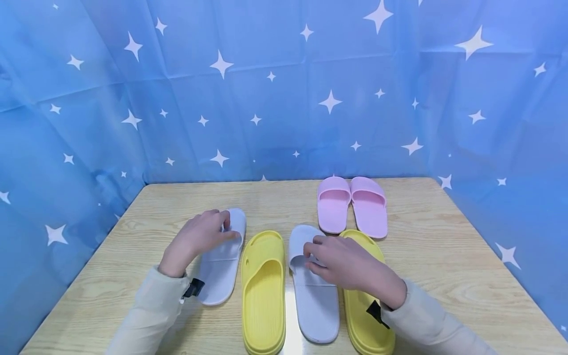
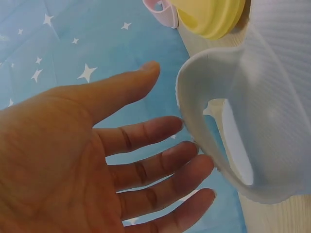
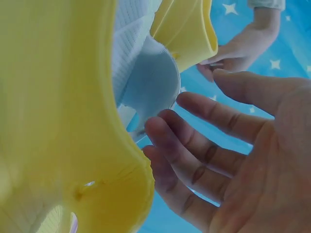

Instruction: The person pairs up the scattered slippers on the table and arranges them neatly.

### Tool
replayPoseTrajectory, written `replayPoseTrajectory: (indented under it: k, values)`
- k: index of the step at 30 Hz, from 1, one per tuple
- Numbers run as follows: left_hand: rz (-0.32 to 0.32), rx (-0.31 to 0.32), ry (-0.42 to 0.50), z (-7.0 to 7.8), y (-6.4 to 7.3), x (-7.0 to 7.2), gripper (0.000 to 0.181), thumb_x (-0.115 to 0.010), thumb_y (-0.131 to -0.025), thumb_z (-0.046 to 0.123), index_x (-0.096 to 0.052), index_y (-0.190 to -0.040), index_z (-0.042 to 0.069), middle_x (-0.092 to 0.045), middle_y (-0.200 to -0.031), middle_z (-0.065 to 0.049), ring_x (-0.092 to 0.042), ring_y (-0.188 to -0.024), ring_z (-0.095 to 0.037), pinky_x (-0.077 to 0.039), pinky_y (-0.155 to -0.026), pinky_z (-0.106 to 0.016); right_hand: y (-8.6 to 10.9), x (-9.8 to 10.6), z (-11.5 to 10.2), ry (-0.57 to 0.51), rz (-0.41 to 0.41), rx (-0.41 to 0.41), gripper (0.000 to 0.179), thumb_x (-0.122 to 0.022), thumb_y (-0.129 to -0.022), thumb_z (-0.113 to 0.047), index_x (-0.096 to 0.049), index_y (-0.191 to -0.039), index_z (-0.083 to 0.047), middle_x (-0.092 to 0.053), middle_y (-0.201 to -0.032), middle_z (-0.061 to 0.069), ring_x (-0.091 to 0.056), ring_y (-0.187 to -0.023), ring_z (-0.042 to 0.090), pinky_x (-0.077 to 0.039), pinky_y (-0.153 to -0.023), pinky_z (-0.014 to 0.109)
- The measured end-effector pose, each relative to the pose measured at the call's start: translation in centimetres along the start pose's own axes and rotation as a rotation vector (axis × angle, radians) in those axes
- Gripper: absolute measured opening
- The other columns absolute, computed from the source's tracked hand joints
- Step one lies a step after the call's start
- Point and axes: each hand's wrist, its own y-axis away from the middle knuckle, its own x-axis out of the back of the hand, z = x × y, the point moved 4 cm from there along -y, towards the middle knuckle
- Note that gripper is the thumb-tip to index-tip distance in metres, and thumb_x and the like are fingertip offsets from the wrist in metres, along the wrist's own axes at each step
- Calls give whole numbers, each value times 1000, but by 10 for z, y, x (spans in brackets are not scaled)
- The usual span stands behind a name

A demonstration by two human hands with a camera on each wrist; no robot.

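My left hand hovers over the pale grey-white slipper on the left. In the left wrist view its fingers are extended, with fingertips right at the edge of the slipper's strap and the thumb apart. Above the other pale slipper is my right hand, covering part of its strap and of the yellow slipper beside it. The right wrist view shows loosely bent fingers close to both straps, the palm holding nothing. Between the hands lies the other yellow slipper.
Two pink slippers sit side by side near the back edge of the wooden table. A blue curtain with white stars hangs behind the table and along its sides.
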Motion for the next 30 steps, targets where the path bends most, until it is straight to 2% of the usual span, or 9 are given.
replayPoseTrajectory:
  k: [5,9,13,16,19,22,25,27,30]
  values:
    - [-22,-6,4,2,2,2,28,-66,-86,45,-58,-85,18,-58,-74,1,-50,-61,-17,-37,-52,-29,0,-2,2,-16,2,2,18,-63,-92,-33,-67,-102,-18,-59,-83,-7,-45,-61,2,-37,-50,18]
    - [-13,-11,24,3,3,5,28,-65,-87,46,-60,-90,18,-60,-79,2,-51,-64,-17,-39,-54,-30,1,-2,4,-8,20,2,22,-64,-91,-35,-66,-107,-20,-60,-91,-5,-47,-66,4,-39,-52,19]
    - [-12,-26,32,1,2,3,38,-63,-89,47,-63,-109,15,-65,-101,-3,-60,-82,-20,-47,-65,-35,1,-6,5,-2,24,7,25,-64,-91,-36,-66,-112,-22,-59,-102,-5,-52,-77,5,-43,-58,20]
    - [-18,-40,25,0,0,0,49,-61,-90,50,-60,-124,15,-61,-121,-7,-61,-99,-23,-51,-77,-42,1,-8,7,5,31,8,27,-64,-91,-37,-65,-114,-23,-58,-107,-6,-52,-81,5,-44,-60,20]
    - [9,-41,27,-1,-2,-2,50,-61,-90,49,-58,-128,16,-57,-125,-9,-60,-103,-25,-51,-80,-45,1,-9,7,5,57,15,32,-64,-91,-36,-62,-121,-25,-56,-108,-6,-49,-78,5,-43,-60,19]
    - [56,-33,39,-3,-3,0,51,-61,-91,47,-55,-131,16,-55,-123,-10,-58,-101,-26,-50,-76,-43,1,-8,6,18,102,43,38,-66,-90,-34,-56,-127,-28,-55,-110,-4,-46,-77,6,-42,-60,19]
    - [75,-38,44,-6,-2,-1,55,-61,-91,46,-51,-136,18,-51,-127,-12,-56,-106,-30,-51,-77,-46,0,-7,4,39,120,68,44,-66,-90,-34,-52,-131,-29,-56,-114,-2,-50,-83,8,-46,-66,23]
    - [45,-43,43,-8,-2,-4,57,-62,-91,45,-48,-140,19,-48,-134,-15,-53,-114,-35,-50,-83,-51,0,-8,3,53,104,68,47,-66,-90,-35,-50,-134,-28,-56,-123,2,-55,-93,13,-51,-74,28]
    - [-76,-38,39,-10,-2,-11,65,-61,-92,45,-38,-148,22,-35,-151,-21,-42,-132,-44,-42,-98,-61,0,-12,4,57,6,33,57,-64,-91,-38,-43,-143,-24,-49,-141,11,-55,-119,26,-52,-89,40]
